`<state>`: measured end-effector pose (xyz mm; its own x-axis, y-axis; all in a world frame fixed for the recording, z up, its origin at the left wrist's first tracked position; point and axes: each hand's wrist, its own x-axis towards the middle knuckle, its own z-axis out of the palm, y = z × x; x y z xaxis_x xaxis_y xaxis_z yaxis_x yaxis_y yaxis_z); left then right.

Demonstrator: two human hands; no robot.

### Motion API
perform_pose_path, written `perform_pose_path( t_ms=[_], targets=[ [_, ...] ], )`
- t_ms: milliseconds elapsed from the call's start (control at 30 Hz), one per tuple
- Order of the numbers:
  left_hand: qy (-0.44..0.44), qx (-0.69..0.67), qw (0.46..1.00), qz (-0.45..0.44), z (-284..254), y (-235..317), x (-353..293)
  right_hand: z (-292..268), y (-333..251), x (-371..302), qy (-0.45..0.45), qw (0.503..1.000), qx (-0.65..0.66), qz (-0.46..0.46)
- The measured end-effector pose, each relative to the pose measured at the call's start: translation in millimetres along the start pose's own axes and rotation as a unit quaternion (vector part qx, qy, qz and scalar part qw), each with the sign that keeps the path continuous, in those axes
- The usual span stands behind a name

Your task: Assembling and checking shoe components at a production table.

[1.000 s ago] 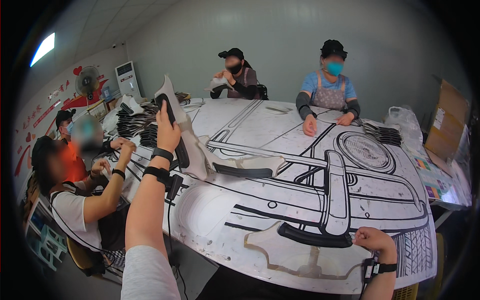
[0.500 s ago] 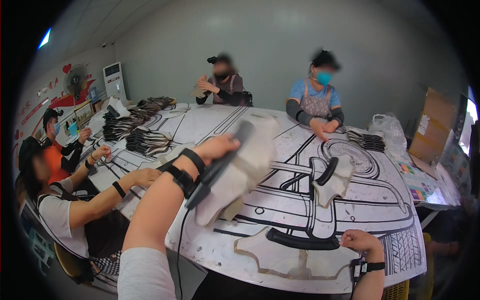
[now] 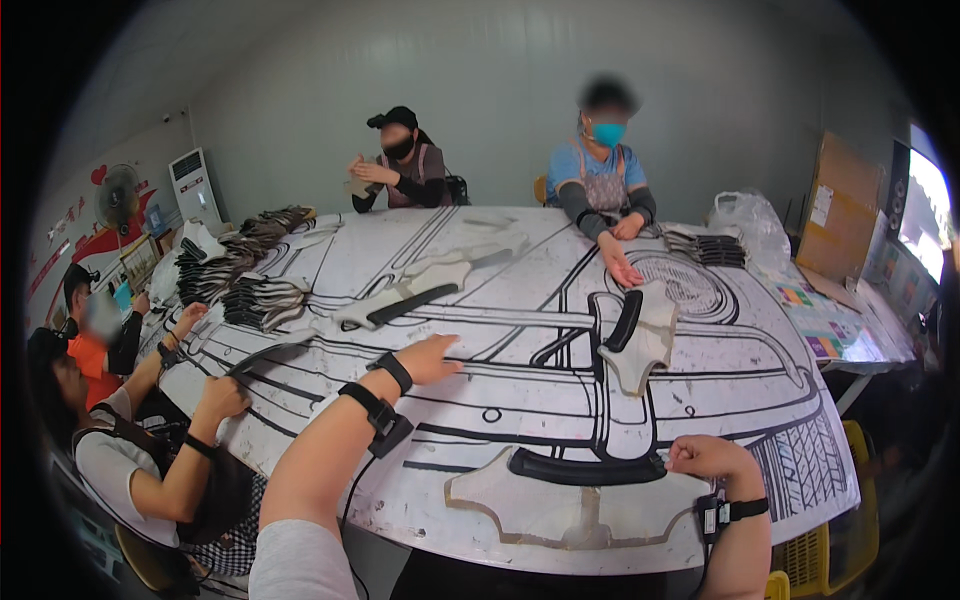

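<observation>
My left hand (image 3: 428,360) reaches over the table with its fingers stretched out and nothing in them. Beyond it lies a beige fabric-like panel with a black strip (image 3: 410,297), its far end partly blurred. Close to the near edge, a second beige panel (image 3: 560,515) rests flat, a thick black padded strip (image 3: 585,469) along its upper side. My right hand (image 3: 712,457) is closed, fingertips pinching at the right end of that strip; the exact grip is partly hidden. A third panel (image 3: 648,340) with a black strip lies at the right, near a co-worker's hand (image 3: 620,265).
Piles of dark-edged panels (image 3: 265,300) stand at the far left, and a smaller stack (image 3: 708,247) at the far right. A co-worker on the left holds a dark curved piece (image 3: 270,355). Cardboard (image 3: 840,205), a plastic bag (image 3: 750,225) and a yellow crate (image 3: 835,535) are at the right.
My left hand has let go of the black-edged panel, which now lies farther across the table. The right hand stays at the near panel's strip. The view has shifted slightly.
</observation>
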<state>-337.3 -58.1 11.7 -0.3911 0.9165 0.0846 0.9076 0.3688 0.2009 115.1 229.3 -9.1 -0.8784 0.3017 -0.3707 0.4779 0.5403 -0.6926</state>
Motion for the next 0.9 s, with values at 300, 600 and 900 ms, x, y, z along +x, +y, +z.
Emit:
perform_pose_path(
  t_ms=[300, 600, 900],
  targets=[
    [-0.022, 0.150, 0.986, 0.071, -29, 114, -148, -1, -16, -9, 0.024, 0.999, 0.016, 0.029],
    [0.133, 0.158, 0.962, -0.177, 4, 72, -216, 8, -21, -4, 0.034, 0.999, 0.001, -0.022],
    [0.268, -0.058, 0.941, -0.200, 20, 55, -222, 20, -45, -17, 0.028, 0.994, -0.086, -0.056]
  ],
)
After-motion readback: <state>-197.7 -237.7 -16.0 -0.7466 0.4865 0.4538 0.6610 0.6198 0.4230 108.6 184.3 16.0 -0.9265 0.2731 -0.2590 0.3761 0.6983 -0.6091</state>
